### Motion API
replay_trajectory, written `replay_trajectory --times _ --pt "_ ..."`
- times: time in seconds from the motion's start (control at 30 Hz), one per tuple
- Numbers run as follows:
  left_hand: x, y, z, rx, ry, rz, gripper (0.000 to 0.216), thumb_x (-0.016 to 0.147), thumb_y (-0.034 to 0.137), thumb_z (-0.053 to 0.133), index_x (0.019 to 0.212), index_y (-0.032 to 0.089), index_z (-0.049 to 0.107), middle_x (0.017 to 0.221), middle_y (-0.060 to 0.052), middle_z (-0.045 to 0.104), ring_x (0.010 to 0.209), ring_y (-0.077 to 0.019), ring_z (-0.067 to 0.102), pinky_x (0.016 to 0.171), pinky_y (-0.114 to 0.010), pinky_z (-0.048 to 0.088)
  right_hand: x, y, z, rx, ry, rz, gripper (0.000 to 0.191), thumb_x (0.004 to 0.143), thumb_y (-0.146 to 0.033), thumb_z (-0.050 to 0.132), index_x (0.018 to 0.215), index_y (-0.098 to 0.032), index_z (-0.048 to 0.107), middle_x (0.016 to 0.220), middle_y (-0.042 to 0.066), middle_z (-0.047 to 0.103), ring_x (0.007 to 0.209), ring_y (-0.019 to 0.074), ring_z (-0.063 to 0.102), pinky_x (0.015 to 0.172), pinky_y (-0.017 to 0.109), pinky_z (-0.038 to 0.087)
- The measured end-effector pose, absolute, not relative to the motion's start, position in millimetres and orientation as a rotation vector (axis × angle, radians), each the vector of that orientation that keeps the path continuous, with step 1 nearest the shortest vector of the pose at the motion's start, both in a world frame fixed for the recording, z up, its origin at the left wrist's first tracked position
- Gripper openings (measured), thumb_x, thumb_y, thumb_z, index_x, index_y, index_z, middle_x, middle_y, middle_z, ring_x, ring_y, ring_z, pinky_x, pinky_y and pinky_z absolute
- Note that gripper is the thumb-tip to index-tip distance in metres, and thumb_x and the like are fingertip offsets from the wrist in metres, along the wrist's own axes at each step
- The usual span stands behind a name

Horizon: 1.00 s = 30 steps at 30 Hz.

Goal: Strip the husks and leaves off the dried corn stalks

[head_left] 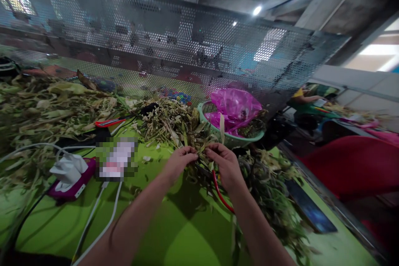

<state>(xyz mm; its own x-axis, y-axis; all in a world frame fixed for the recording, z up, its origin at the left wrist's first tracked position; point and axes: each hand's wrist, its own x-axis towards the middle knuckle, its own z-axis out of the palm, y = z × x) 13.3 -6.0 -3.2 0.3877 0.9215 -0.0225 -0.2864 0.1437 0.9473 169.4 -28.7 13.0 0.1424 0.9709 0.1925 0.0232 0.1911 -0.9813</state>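
Both my hands meet above the middle of a green table (187,232). My left hand (178,163) is closed, thumb against fingers, on a strip of dried leaf (202,154). From the other side my right hand (226,165) pinches the same leafy piece. A red curved handle (220,191) shows beside my right hand; what it belongs to is hidden. Just beyond my fingers lies a heap of dry, pale leaves (166,120). A light green plastic basket (202,115) stands behind, with a pink-purple plastic bag (237,108) in it.
Greener stems (271,183) lie on the right near a dark phone (311,208). Leftward are a purple power strip (73,187), white chargers (67,168), cables, a pixelated screen (117,160) and a red-handled tool (109,123). A perforated metal panel (149,50) backs the table; a red chair (352,166) stands right.
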Motion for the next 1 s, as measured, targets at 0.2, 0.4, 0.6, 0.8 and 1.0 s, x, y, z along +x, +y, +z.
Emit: replay_trajectory --times 0.2,0.4,0.6,0.8,1.0 --pt "15.6 -4.5 -4.8 1.203 0.808 1.0 0.007 0.066 0.025 0.062 0.065 0.018 0.061 0.058 0.002 0.05 0.057 -0.0111 0.043 0.058 -0.024 0.03 169.4 -31.7 12.3 -1.337 -1.359 0.5 0.009 0.073 -0.028 0.066 0.072 -0.02 0.063 0.07 0.0 0.06 0.068 0.0165 0.052 0.066 0.028 0.04" --pt "14.5 -2.8 -7.0 1.239 0.857 1.068 0.008 0.07 0.026 0.059 0.069 0.019 0.062 0.06 0.002 0.052 0.059 -0.0116 0.044 0.059 -0.025 0.032 165.0 -35.8 16.8 -1.327 -1.377 0.472 0.016 0.077 -0.037 0.065 0.082 -0.021 0.063 0.075 0.002 0.062 0.069 0.018 0.054 0.066 0.029 0.041" --pt "10.0 1.5 -7.7 1.231 0.891 1.161 0.009 0.072 0.028 0.06 0.071 0.019 0.06 0.063 0.002 0.053 0.063 -0.0119 0.046 0.062 -0.024 0.035 164.0 -36.3 16.9 -1.388 -1.501 0.533 0.023 0.076 -0.043 0.068 0.076 -0.021 0.061 0.067 -0.001 0.056 0.063 0.0158 0.048 0.059 0.027 0.037" --pt "10.1 0.4 -4.5 1.173 0.846 1.133 0.01 0.071 0.028 0.061 0.07 0.018 0.061 0.063 0.002 0.053 0.062 -0.0118 0.047 0.063 -0.025 0.035 163.2 -36.6 16.8 -1.34 -1.473 0.61 0.017 0.076 -0.037 0.067 0.072 -0.021 0.065 0.066 0.001 0.058 0.064 0.0167 0.049 0.062 0.028 0.038" --pt "10.9 -1.3 -4.4 1.111 0.848 1.054 0.01 0.068 0.027 0.06 0.071 0.017 0.059 0.067 0.001 0.056 0.064 -0.0124 0.048 0.066 -0.026 0.037 162.8 -37.2 17.6 -1.14 -1.318 1.121 0.017 0.075 -0.034 0.068 0.068 -0.02 0.063 0.065 0.0 0.062 0.059 0.014 0.05 0.058 0.026 0.037"
